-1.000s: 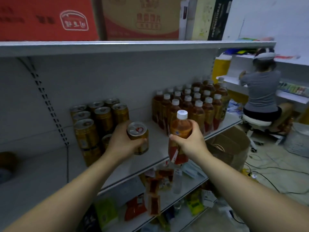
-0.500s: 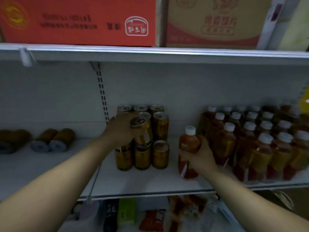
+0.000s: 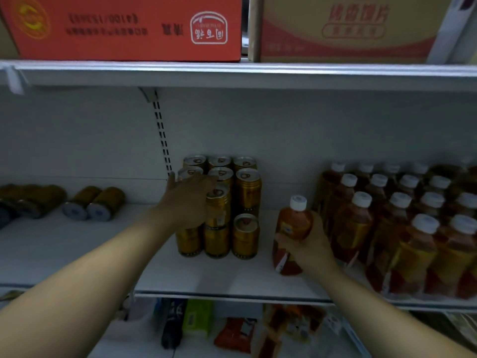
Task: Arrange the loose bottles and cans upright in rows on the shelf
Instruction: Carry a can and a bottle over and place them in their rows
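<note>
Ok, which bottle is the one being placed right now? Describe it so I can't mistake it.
On the white middle shelf, find the stack of gold cans and the rows of white-capped bottles to the right. The bottle stands alone in the gap between them, the only one held by a hand, the right hand.

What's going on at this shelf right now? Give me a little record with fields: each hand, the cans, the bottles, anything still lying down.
left hand: on a gold can in the upper layer of the can stack, fingers spread
right hand: gripping a tea bottle, upright, beside the bottle rows
can stack: gold cans, two layers, upright
bottle rows: white-capped, upright, at right
still lying down: cans on their sides, far left of the shelf
</note>
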